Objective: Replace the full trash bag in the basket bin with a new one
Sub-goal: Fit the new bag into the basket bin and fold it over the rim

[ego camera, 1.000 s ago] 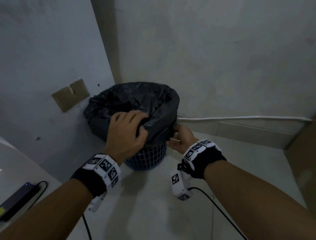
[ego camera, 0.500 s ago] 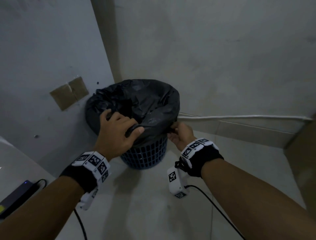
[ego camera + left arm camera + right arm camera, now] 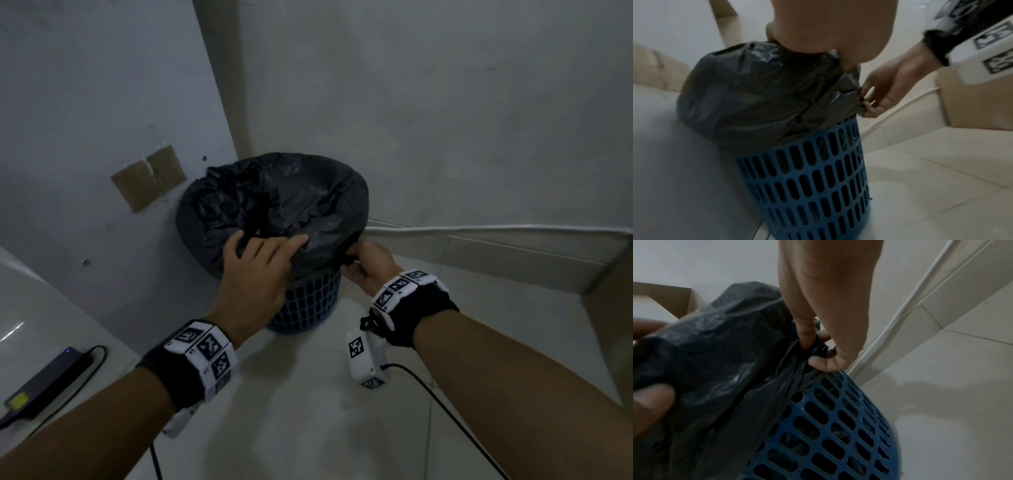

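Right wrist view: right hand (image 3: pixel 826 331) pinching crinkled black trash bag (image 3: pixel 719 350) over slotted blue basket bin (image 3: pixel 838 434).

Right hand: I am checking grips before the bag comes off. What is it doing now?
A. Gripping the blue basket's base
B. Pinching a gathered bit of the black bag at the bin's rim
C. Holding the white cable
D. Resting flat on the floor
B: the right hand pinches bunched plastic of the black bag just above the blue basket bin.
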Demonstrator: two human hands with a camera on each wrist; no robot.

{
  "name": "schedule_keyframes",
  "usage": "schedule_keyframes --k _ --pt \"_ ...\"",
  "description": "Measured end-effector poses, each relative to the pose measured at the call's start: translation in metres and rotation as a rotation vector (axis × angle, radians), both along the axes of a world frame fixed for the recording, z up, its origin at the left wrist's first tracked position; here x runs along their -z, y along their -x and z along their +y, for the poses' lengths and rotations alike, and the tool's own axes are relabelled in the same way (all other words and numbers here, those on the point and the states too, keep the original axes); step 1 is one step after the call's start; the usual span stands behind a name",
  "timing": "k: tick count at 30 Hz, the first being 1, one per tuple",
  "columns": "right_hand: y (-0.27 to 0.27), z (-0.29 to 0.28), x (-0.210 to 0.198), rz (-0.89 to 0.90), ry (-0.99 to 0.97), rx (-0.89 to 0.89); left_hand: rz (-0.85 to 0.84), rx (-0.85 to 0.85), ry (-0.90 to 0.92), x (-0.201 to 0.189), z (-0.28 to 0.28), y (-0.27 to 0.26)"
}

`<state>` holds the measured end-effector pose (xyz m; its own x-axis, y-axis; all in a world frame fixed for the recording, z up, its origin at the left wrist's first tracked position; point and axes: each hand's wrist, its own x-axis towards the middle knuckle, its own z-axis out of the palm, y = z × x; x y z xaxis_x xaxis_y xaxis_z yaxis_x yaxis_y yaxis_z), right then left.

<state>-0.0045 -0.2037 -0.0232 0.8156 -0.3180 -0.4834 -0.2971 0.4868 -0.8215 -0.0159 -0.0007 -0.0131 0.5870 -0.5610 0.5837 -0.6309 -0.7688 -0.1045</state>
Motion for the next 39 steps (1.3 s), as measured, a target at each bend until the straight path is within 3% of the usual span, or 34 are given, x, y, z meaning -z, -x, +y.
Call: schedule_keyframes --k 3,7,10,13,15,19,23,30,33,36,39 --pt "0.0 -0.001 -0.001 -0.037 0.075 0.02 -0.002 -0.045 0.022 0.001 0.008 -0.01" --pt "0.003 0.004 0.005 -0.053 0.162 -0.062 0.119 -0.006 0.133 -0.004 0.019 -0.014" --pt "0.004 0.005 0.006 -0.051 0.234 -0.114 0.03 -0.138 0.093 -0.007 0.03 -0.013" --pt "0.005 0.003 0.006 -0.071 0.312 -0.124 0.067 -0.2 0.396 -0.005 0.031 0.009" --pt "0.006 0.002 0.006 -0.085 0.357 -0.109 0.22 -0.178 0.615 0.007 0.021 0.031" --pt "0.009 0.006 0.004 -0.126 0.463 -0.09 0.964 -0.093 0.96 0.02 -0.014 0.057" --pt "0.015 0.01 0.002 -0.171 0.691 -0.142 1.296 -0.168 1.222 0.009 -0.045 0.049" --pt "0.032 0.017 0.005 -0.231 0.92 -0.207 1.487 -0.162 1.642 0.013 -0.073 0.035" --pt "0.038 0.021 0.002 -0.254 0.889 -0.266 1.493 -0.182 1.792 0.015 -0.077 0.032" --pt "0.039 0.024 0.002 -0.253 0.78 -0.273 1.5 -0.172 1.84 0.012 -0.077 0.029" --pt "0.039 0.022 0.008 -0.266 0.8 -0.324 1.53 -0.147 1.804 0.008 -0.076 0.029"
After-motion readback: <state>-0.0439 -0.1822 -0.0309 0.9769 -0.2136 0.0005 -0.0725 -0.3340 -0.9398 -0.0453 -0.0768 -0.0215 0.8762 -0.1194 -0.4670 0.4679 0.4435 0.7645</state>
